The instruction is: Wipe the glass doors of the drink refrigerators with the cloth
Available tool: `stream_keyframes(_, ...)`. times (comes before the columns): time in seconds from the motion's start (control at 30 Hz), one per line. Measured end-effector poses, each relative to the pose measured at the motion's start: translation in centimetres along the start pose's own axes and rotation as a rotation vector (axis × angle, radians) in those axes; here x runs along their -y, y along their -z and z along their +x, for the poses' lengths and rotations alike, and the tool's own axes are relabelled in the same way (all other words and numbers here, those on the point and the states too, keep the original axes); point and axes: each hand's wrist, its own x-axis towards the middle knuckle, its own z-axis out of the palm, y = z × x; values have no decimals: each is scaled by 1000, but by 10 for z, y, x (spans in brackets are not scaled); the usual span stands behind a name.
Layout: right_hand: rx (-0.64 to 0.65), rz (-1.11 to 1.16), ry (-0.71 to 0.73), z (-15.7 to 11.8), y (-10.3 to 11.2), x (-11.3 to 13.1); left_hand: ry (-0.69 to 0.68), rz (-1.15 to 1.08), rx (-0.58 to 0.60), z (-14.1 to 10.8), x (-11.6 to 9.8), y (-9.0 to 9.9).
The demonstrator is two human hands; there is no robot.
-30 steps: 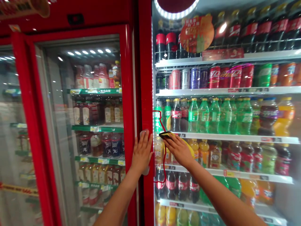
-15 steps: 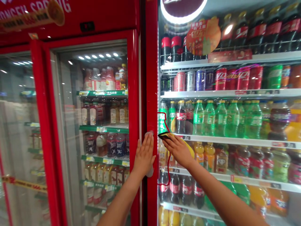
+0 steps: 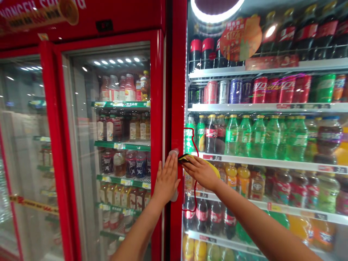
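Note:
My left hand [image 3: 166, 180] lies with fingers stretched out over the pale door handle [image 3: 174, 197] on the red frame [image 3: 178, 90] of the right cooler. Nothing shows in its grasp. Beside it, my right hand [image 3: 201, 172] presses a yellow cloth with a dark edge [image 3: 214, 169] to the left margin of the glass door. The cloth's dark front edge reaches onto the red frame, close to my left fingertips. Part of the cloth is hidden under my right palm and fingers. A red bottle-shaped outline [image 3: 196, 146] marks the glass around that hand.
Behind the right glass stand shelves of drinks, with green bottles [image 3: 245, 134] and cans [image 3: 235, 91]. A round orange sticker [image 3: 240, 38] is on the upper glass. To the left is a second red cooler [image 3: 157, 108] with closed glass doors and stocked shelves.
My right hand has slid the cloth left, from the glass onto the red frame's edge. My left hand stays on the handle. The view has shifted slightly.

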Motion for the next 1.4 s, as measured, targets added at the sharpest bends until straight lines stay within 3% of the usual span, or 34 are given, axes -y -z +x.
stream_keyframes(0.2, -37, -14, -152, 20, 3, -7, -3, 3, -5, 0, 0, 2)
stream_keyframes(0.4, 23, 35, 116, 5, 2, -15, 1, 1, 12, -5, 1, 2)
stream_keyframes(0.63, -28, -8, -127, 35, 17, -38, -4, -19, -1, 2, 0, 7)
stream_keyframes(0.8, 8, 25, 46, 52, 21, -49, -12, -29, -35, 5, -2, 4)
stream_keyframes(1.0, 13, -18, -35, 90, 39, -69, 7, 0, -36, 8, -7, -3)
stream_keyframes(1.23, 214, 30, 255, 109, 46, -75, 31, -14, -32, 9, -10, -4)
stream_keyframes(1.4, 95, -68, 48, 118, 42, -76, 32, -23, -1, 10, -11, 1)
